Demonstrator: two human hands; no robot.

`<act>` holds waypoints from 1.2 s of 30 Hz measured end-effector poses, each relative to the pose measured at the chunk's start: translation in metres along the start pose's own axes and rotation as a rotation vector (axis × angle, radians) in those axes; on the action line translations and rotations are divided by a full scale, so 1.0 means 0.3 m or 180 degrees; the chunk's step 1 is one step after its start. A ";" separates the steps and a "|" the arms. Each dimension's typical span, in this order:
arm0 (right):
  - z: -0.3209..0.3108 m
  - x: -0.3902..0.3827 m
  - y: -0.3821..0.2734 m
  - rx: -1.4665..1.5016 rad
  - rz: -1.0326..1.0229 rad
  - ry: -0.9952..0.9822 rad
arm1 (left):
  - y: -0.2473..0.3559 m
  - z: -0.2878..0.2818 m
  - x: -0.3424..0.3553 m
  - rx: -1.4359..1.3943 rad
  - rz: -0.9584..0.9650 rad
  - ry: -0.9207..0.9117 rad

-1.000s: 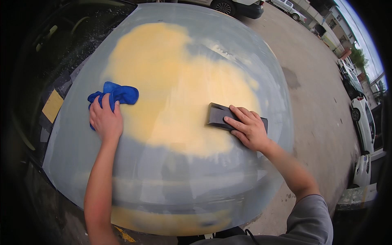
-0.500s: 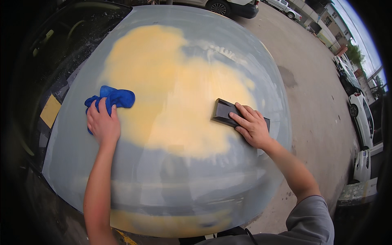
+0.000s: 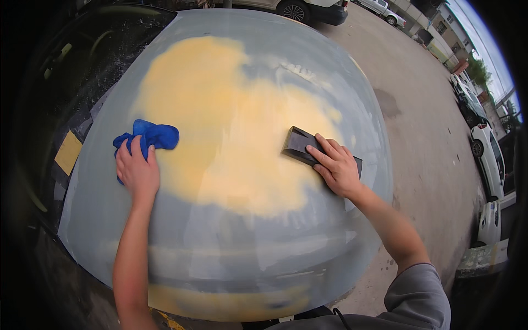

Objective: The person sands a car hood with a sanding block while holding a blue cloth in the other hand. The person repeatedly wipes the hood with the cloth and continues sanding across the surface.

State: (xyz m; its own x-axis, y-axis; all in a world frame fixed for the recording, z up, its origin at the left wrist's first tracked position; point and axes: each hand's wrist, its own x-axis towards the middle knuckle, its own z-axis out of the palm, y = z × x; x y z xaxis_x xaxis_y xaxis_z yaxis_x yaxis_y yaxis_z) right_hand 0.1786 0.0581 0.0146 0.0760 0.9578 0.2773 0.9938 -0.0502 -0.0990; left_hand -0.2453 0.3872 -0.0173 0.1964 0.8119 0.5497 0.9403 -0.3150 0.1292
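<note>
A grey car hood [image 3: 231, 245] spreads out below me, with a large yellow filler patch [image 3: 220, 110] over its middle. My right hand [image 3: 336, 168] is closed over a long black sanding block [image 3: 302, 144], which lies on the right part of the patch and reaches onto the grey. At the left side of the hood, my left hand [image 3: 137, 168] rests with its fingers curled on a bunched blue cloth [image 3: 157, 135]. The block's underside is hidden, as is part of the cloth under the fingers.
The dark windshield [image 3: 82, 71] borders the hood at the left, with a yellow sheet [image 3: 68, 152] at its base. Beyond the hood lies concrete ground [image 3: 423, 137]. Parked white cars [image 3: 488, 154] line the right, and another vehicle [image 3: 313, 10] stands at the far edge.
The sanding block and my right hand have shifted slightly left and up. My left hand stays with the blue cloth, both nearly where they were.
</note>
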 end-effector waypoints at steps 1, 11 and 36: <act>-0.002 0.042 0.038 -0.0116 -0.0089 0.0143 | 0.015 -0.006 0.004 0.0006 0.0034 0.0008; 0.088 0.426 0.233 -0.0146 0.0393 0.0537 | 0.108 0.053 0.015 -0.0222 0.0134 0.0001; -0.027 0.441 0.337 -0.0336 0.1075 0.0282 | 0.200 -0.001 0.028 -0.0231 0.0007 -0.0032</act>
State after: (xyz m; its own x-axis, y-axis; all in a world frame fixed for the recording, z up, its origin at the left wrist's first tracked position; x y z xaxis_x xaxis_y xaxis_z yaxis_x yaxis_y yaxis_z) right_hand 0.2898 0.1775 0.0492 0.4036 0.8541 0.3280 0.9139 -0.3931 -0.1011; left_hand -0.1873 0.3748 -0.0047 0.2016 0.8160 0.5418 0.9173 -0.3512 0.1877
